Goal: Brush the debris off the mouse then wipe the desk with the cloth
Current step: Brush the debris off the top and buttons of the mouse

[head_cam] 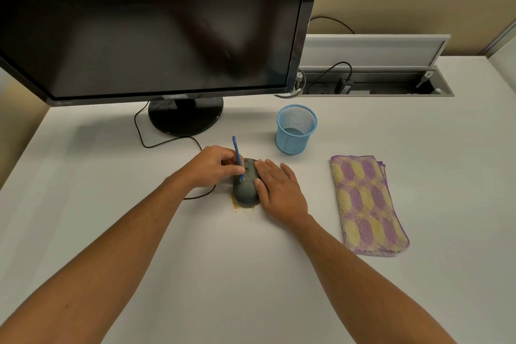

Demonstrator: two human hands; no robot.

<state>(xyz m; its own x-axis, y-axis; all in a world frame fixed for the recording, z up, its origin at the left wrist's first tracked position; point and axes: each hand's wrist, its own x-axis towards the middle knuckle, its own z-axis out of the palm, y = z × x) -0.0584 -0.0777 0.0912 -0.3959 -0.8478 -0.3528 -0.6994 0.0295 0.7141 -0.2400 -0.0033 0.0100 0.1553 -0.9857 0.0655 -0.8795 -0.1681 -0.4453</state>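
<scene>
A dark grey wired mouse (245, 190) lies on the white desk (251, 274). My left hand (210, 166) pinches a thin blue brush (238, 155), held nearly upright with its bristles on the mouse's top. My right hand (276, 190) rests flat along the mouse's right side, fingers straight, the thumb against the mouse. Yellowish debris (241, 207) lies on the desk around the mouse's near edge. A folded purple and yellow cloth (367, 205) lies to the right, apart from both hands.
A blue mesh pen cup (296, 130) stands behind the mouse to the right. A black monitor (156, 22) on a round base (185, 116) fills the back left. The mouse cable (167, 144) loops over the desk. An open cable tray (374, 84) runs along the back.
</scene>
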